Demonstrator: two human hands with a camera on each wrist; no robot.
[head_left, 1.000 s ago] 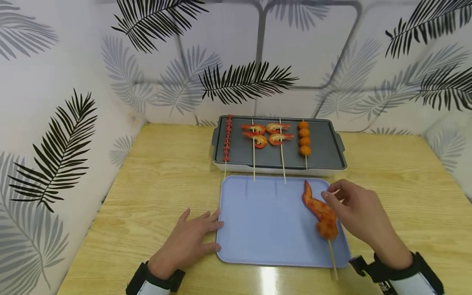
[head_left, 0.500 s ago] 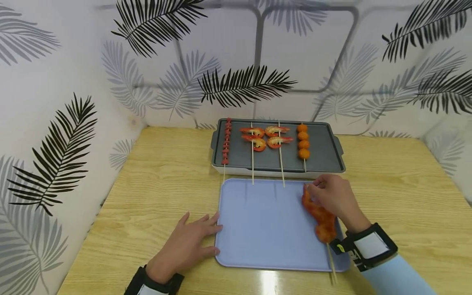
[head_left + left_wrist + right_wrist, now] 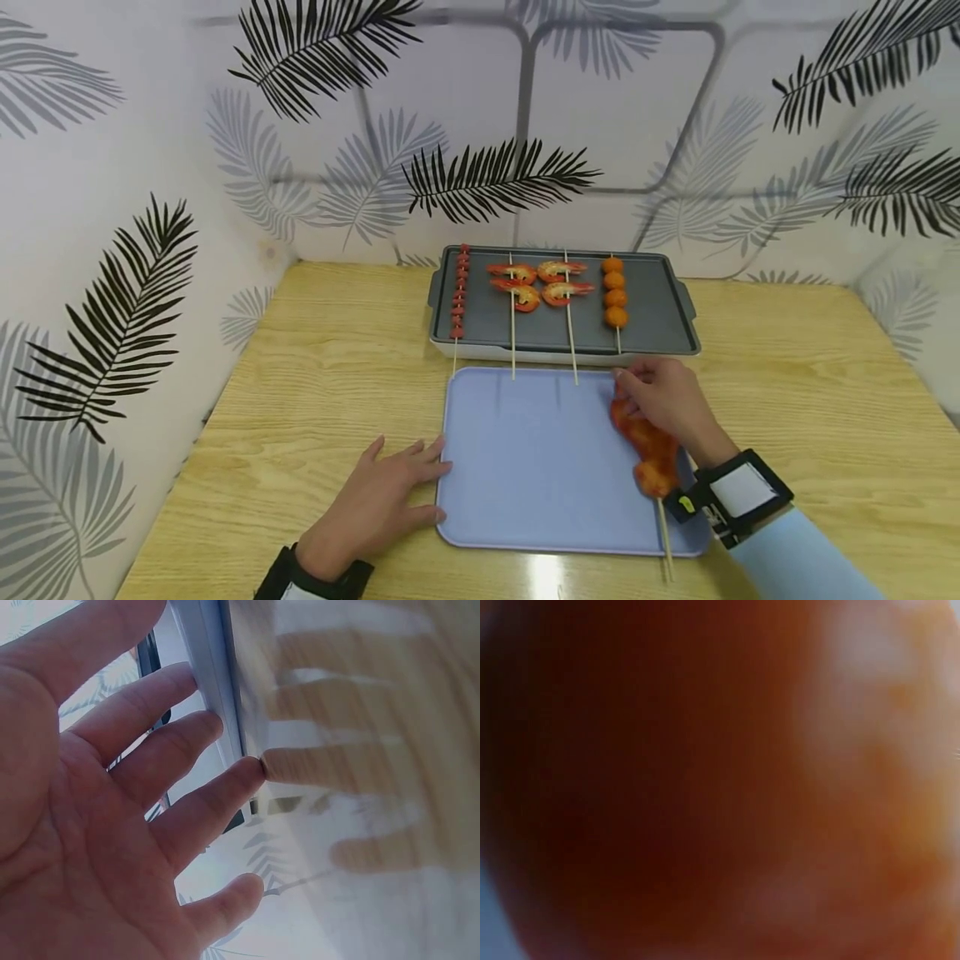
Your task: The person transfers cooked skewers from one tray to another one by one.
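— On the near right side of the blue tray [image 3: 525,467], what is the right hand [image 3: 667,400] doing?

— It lies over the far end of the chicken wing skewer [image 3: 647,450], fingers curled down onto the meat's tip. It seems to be pinching that end, with the rest of the wing trailing from under the palm toward the wrist.

— How does the wing look?

— Glossy orange-red, long and lumpy, lying slantwise on the tray. Its bare wooden stick pokes out at the near end and crosses the tray's front rim. The right wrist view is filled with a blur of that same orange [image 3: 705,780], nothing sharper.

— And the left hand [image 3: 378,504]?

— Flat on the wooden table [image 3: 315,392], fingers spread and straight, their tips touching the tray's left rim. The left wrist view shows the fingers [image 3: 187,742] against that pale edge. It holds nothing.

— Farther back?

— Just beyond the tray sits a dark grill pan [image 3: 660,308] carrying a sausage skewer [image 3: 458,293], two shrimp skewers [image 3: 540,282] and a skewer of orange balls [image 3: 615,292]. Their sticks overhang the pan's front edge toward the tray.
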